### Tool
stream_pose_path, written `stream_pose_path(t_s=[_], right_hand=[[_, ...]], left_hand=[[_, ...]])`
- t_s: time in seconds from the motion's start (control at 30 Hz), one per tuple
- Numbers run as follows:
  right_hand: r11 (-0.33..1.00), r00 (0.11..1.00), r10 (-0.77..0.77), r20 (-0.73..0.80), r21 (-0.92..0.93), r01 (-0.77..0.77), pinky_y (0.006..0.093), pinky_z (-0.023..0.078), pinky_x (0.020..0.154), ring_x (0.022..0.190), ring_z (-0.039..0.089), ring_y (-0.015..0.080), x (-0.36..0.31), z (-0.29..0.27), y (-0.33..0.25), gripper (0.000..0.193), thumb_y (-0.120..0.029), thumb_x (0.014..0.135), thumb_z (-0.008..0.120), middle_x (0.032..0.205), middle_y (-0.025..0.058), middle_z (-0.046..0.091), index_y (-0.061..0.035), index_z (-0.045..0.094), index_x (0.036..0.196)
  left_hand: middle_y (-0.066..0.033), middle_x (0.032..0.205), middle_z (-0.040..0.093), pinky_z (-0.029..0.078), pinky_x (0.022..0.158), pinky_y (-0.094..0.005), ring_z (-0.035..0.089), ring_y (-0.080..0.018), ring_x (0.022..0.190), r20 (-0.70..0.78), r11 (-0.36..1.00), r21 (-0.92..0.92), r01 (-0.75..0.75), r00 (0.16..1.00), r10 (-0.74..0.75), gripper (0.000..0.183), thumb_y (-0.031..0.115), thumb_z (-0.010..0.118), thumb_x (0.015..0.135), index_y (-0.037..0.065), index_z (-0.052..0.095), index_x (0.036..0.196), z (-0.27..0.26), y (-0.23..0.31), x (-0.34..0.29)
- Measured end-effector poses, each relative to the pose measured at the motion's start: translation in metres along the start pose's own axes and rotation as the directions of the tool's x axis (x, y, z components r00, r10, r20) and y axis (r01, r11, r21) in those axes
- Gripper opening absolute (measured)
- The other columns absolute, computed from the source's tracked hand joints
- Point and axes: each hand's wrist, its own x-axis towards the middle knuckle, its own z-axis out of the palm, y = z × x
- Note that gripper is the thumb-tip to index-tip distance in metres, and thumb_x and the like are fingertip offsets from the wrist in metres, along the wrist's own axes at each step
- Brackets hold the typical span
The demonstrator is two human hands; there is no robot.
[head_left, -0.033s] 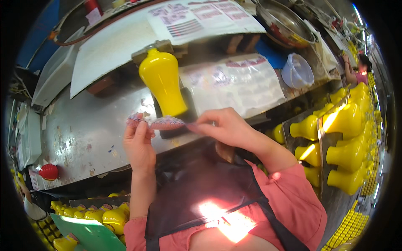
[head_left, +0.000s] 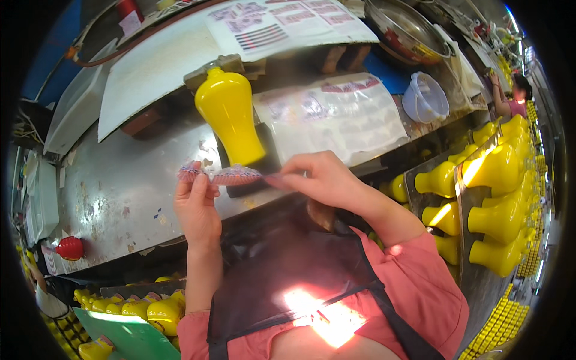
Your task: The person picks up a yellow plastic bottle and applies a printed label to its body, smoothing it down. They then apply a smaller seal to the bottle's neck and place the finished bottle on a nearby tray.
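A thin, limp decal strip (head_left: 237, 174) with a pink and blue pattern stretches between my two hands, above the near edge of the metal table. My left hand (head_left: 199, 210) pinches its left end between thumb and fingers, and part of the strip curls over the fingertips. The right end narrows into the closed fingers of my right hand (head_left: 318, 176), which partly hide it. Just beyond the strip, a glossy yellow vase (head_left: 225, 108) lies on its side, its narrower end toward me. A dark block (head_left: 269, 147) is under it, and its far end meets a stone-like support (head_left: 197, 78).
Printed decal sheets (head_left: 336, 129) lie right of the vase, by a pale bucket (head_left: 425, 99). A white board (head_left: 150, 78) and a metal basin (head_left: 405, 30) are farther back. Yellow vases (head_left: 498, 192) fill racks at right. A red object (head_left: 70, 248) sits at the table's left corner.
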Motion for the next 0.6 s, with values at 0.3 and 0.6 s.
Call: stream_pose_path(t_s=[0.3, 0.6], right_hand=[[0.970, 0.991, 0.066, -0.115, 0.240, -0.037, 0.0268, 0.050, 0.067, 0.071, 0.061, 0.0087, 0.005, -0.003, 0.023, 0.021, -0.020, 0.091, 0.073, 0.083, 0.0045, 0.072, 0.0001, 0.072, 0.097], [0.868, 0.985, 0.014, -0.173, 0.490, 0.074, 0.0250, 0.051, 0.073, 0.081, 0.060, 0.0057, 0.009, 0.001, 0.034, 0.018, -0.016, 0.095, 0.072, 0.089, 0.0020, 0.071, 0.0016, 0.070, 0.098]], left_hand=[[-0.0031, 0.100, 0.067, 0.049, 0.068, -0.0239, 0.061, -0.0099, 0.076, -0.008, 0.994, 0.110, -0.029, 1.000, 0.030, 0.044, 0.002, 0.068, 0.096, 0.000, 0.056, 0.138, 0.002, -0.012, -0.007], [-0.0039, 0.101, 0.066, 0.048, 0.068, -0.0238, 0.061, -0.0098, 0.075, -0.038, 0.992, 0.094, -0.082, 0.996, 0.086, 0.044, -0.002, 0.065, 0.095, 0.000, 0.055, 0.138, 0.008, -0.014, -0.015]])
